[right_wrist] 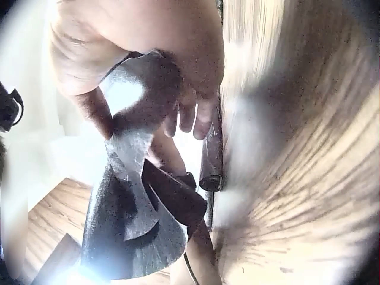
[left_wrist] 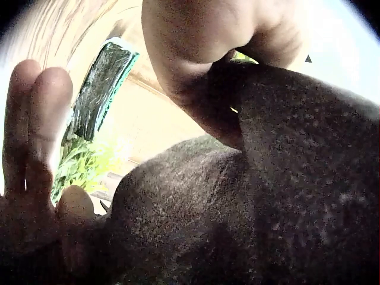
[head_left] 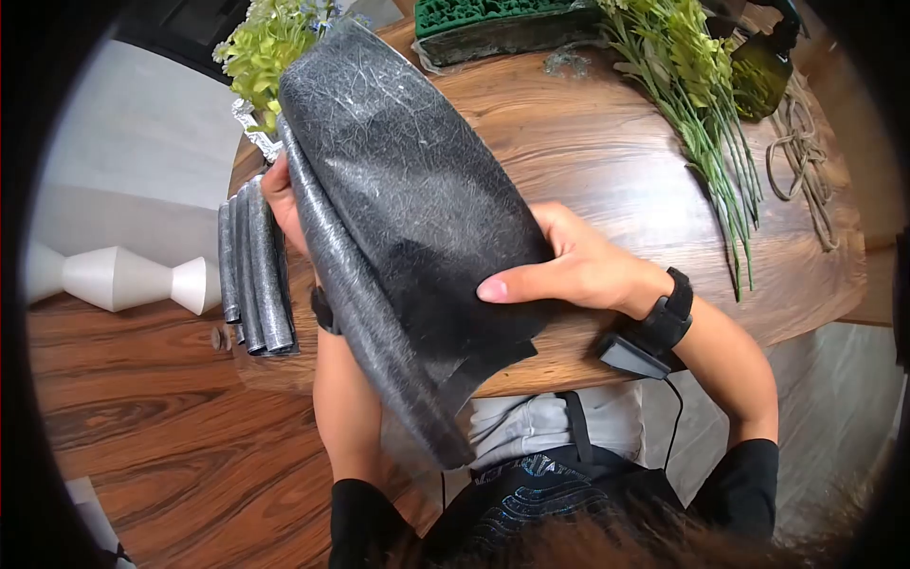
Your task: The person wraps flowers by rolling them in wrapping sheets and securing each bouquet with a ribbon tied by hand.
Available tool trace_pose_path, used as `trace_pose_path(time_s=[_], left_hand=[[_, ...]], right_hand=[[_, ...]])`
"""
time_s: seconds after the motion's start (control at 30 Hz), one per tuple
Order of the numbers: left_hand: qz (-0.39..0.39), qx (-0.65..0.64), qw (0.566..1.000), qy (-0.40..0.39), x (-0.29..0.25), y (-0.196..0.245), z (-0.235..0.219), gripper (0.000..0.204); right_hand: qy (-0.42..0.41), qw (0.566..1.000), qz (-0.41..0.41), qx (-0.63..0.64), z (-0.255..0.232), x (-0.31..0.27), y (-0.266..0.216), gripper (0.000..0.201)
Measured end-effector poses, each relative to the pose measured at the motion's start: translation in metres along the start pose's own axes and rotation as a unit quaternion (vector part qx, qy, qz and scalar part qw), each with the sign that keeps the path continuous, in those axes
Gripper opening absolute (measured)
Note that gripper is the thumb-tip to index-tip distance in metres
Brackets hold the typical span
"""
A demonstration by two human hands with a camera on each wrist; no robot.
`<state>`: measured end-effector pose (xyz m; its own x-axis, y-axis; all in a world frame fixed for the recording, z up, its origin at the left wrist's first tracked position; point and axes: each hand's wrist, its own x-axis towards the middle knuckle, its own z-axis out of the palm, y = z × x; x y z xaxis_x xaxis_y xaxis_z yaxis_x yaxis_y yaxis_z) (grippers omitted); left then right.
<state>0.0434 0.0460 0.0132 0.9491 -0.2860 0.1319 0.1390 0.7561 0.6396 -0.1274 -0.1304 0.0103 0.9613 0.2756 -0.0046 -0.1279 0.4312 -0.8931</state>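
Observation:
A sheet of dark grey wrapping paper (head_left: 417, 180) with a pale crinkled pattern is held up at a slant over the table's near edge. Its left side is folded over into a long loose roll that reaches down toward the lap. The left hand (head_left: 286, 211) grips that side, mostly hidden behind the paper. My right hand (head_left: 583, 261) pinches the lower right edge, thumb flat on the front and the other fingers behind. In the right wrist view the paper's lower end (right_wrist: 127, 225) curls and twists beneath the right hand.
Several grey rolls (head_left: 256, 270) lie at the table's left edge. Green floral foam (head_left: 512, 28) stands at the back, with leafy stems (head_left: 697, 114), a dark green glass bottle (head_left: 763, 76) and twine (head_left: 806, 166) to its right. Flowers (head_left: 270, 52) stand at the back left.

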Motion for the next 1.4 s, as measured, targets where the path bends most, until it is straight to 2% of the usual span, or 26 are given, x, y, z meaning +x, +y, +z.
trace_pose_path(time_s=[0.07, 0.13, 0.2, 0.3, 0.37, 0.4, 0.47, 0.5, 0.6, 0.73, 0.8, 0.87, 0.9, 0.93, 0.97, 1.0, 1.07, 1.1, 1.13, 1.17, 1.2, 1.23, 1.27, 1.33, 1.37, 1.4], left_hand=[[-0.025, 0.000, 1.000, 0.001, 0.004, 0.007, -0.004, 0.031], [-0.111, -0.023, 0.988, -0.100, 0.007, 0.014, -0.007, 0.034], [-0.068, -0.007, 0.996, -0.060, 0.014, 0.013, -0.012, 0.035], [0.000, 0.030, 0.999, -0.031, 0.035, 0.013, -0.043, 0.031], [0.104, 0.177, 0.979, -0.016, 0.047, 0.016, -0.065, 0.027], [0.102, 0.178, 0.979, -0.013, 0.047, 0.021, -0.067, 0.027], [-0.031, 0.120, 0.992, -0.038, 0.047, 0.034, -0.053, 0.028], [-0.054, 0.069, 0.996, -0.023, 0.026, 0.028, -0.019, 0.030], [-0.034, 0.050, 0.998, 0.035, 0.019, 0.016, -0.003, 0.032], [-0.034, 0.006, 0.997, 0.063, 0.025, 0.014, -0.003, 0.034], [-0.048, 0.042, 0.993, 0.094, 0.024, 0.019, -0.008, 0.034], [-0.064, 0.047, 0.993, 0.087, 0.022, 0.021, -0.010, 0.036], [-0.060, 0.033, 0.993, 0.091, 0.022, 0.021, -0.009, 0.036], [-0.056, 0.020, 0.994, 0.095, 0.023, 0.022, -0.007, 0.035], [-0.047, 0.007, 0.999, 0.013, 0.029, 0.023, -0.028, 0.028], [-0.076, -0.072, 0.988, -0.113, 0.029, 0.024, -0.026, 0.024], [-0.072, -0.087, 0.984, -0.138, 0.032, 0.021, -0.034, 0.047], [-0.045, -0.018, 0.992, -0.114, 0.032, 0.021, -0.036, 0.048], [-0.037, -0.021, 0.993, -0.113, 0.033, 0.021, -0.038, 0.048], [-0.021, 0.015, 0.995, -0.095, 0.035, 0.021, -0.040, 0.036], [-0.005, 0.051, 0.996, -0.078, 0.034, 0.022, -0.037, 0.025], [0.016, 0.108, 0.994, -0.028, 0.031, 0.017, -0.032, 0.027], [-0.039, 0.000, 0.998, -0.041, 0.029, 0.017, -0.029, 0.029], [-0.047, 0.000, 0.998, 0.028, 0.028, 0.012, -0.024, 0.031], [-0.066, 0.000, 0.997, 0.045, 0.028, 0.010, -0.021, 0.034], [-0.048, 0.045, 0.995, 0.078, 0.031, 0.003, -0.029, 0.039]], right_hand=[[0.015, 0.999, -0.023, 0.017, -0.005, 0.002, 0.000, 0.046], [0.025, 1.000, -0.010, -0.006, -0.014, 0.003, 0.000, 0.051], [0.084, 0.996, -0.035, 0.021, -0.012, 0.006, 0.000, 0.053], [0.095, 0.995, 0.024, -0.011, -0.014, 0.002, -0.014, 0.041], [0.080, 0.991, 0.064, -0.081, -0.020, -0.002, -0.012, 0.029], [0.080, 0.991, 0.067, -0.079, -0.018, -0.002, -0.015, 0.029], [0.140, 0.984, -0.017, -0.107, -0.010, -0.006, -0.027, 0.024], [0.147, 0.980, -0.041, -0.126, -0.013, -0.007, -0.029, 0.025], [0.199, 0.974, -0.088, -0.070, -0.012, -0.010, -0.039, 0.024], [0.186, 0.976, -0.111, -0.014, -0.021, -0.007, -0.036, 0.032], [0.164, 0.982, -0.096, -0.014, -0.020, -0.004, -0.032, 0.035], [0.128, 0.988, -0.086, -0.015, -0.013, -0.003, -0.028, 0.038], [0.111, 0.990, -0.020, -0.083, -0.017, -0.006, -0.031, 0.044], [0.105, 0.989, -0.029, -0.096, -0.010, -0.005, -0.031, 0.051], [0.082, 0.985, -0.042, -0.147, -0.010, -0.005, -0.027, 0.054], [0.056, 0.976, -0.058, -0.204, -0.013, -0.002, -0.021, 0.056], [0.068, 0.980, -0.062, -0.177, -0.012, 0.000, -0.010, 0.054], [0.096, 0.959, -0.064, -0.257, -0.009, 0.001, -0.013, 0.048], [0.123, 0.932, -0.067, -0.335, -0.008, 0.002, -0.015, 0.042], [0.116, 0.931, -0.066, -0.339, -0.008, 0.002, -0.013, 0.042], [0.151, 0.914, -0.108, -0.361, -0.009, 0.002, -0.009, 0.033], [0.186, 0.893, -0.151, -0.380, -0.010, 0.001, -0.008, 0.025], [0.181, 0.892, -0.155, -0.383, -0.011, -0.002, -0.012, 0.025], [0.114, 0.867, -0.159, -0.459, -0.011, -0.005, -0.025, 0.013], [0.084, 0.885, -0.202, -0.411, -0.009, -0.004, -0.027, 0.011], [0.038, 0.928, -0.196, -0.315, -0.008, -0.005, -0.030, 0.028]])
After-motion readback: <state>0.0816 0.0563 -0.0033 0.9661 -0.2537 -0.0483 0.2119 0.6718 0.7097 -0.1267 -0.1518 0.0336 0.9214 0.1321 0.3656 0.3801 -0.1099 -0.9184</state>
